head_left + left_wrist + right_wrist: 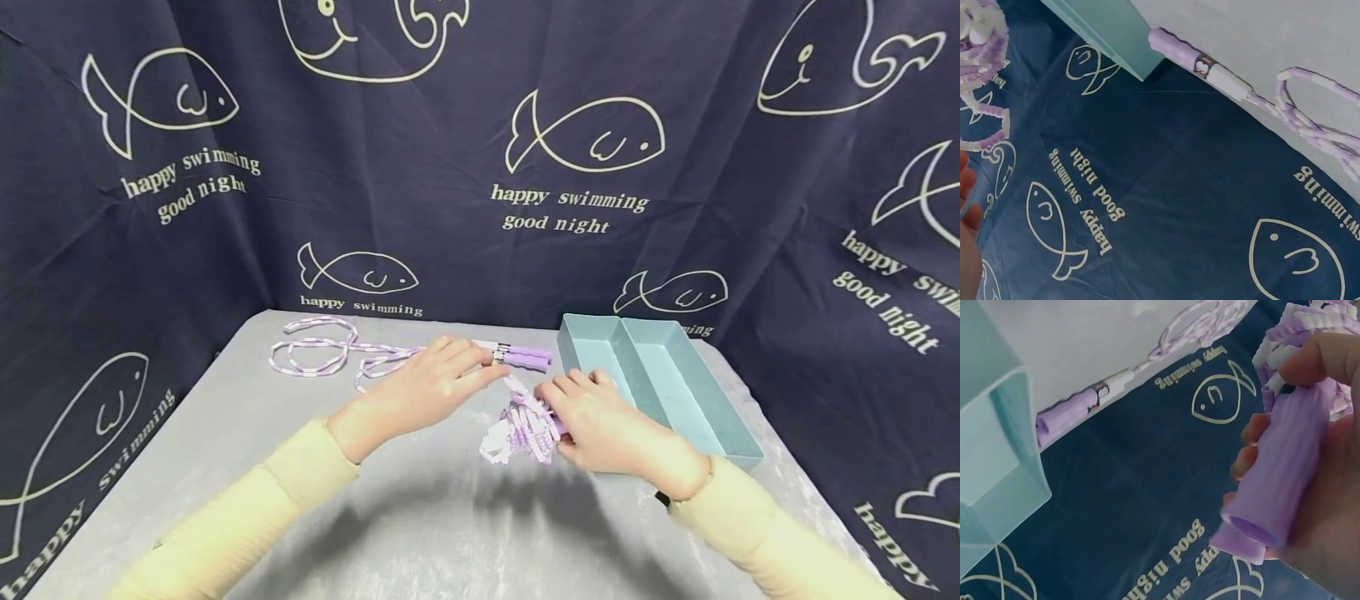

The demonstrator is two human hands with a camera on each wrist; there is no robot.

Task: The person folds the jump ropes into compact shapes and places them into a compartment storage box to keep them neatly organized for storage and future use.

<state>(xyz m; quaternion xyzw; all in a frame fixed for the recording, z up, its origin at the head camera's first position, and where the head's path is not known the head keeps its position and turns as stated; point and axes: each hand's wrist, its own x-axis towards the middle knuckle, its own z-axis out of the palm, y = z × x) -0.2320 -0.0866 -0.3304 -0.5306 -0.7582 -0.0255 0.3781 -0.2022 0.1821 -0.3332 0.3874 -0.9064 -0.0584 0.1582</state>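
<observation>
A beaded purple-and-white jump rope [525, 425] is bundled in front of me, its strands wrapped together. My right hand [607, 421] grips its purple handles [1285, 469], with the thumb against the wound strands in the right wrist view. From the bundle a beaded strand [997, 122] runs up to my left hand [431, 383], whose thumb and fingers pinch it; the left wrist view shows only part of that hand. Behind the left hand a second jump rope [311, 343] lies on the table, its purple handles [528, 358] side by side and its cord in loose loops.
A light-blue two-compartment tray [738, 417] stands on the right of the grey table [247, 400], just beyond my right hand. Dark curtains [450, 167] with fish drawings enclose the back and sides.
</observation>
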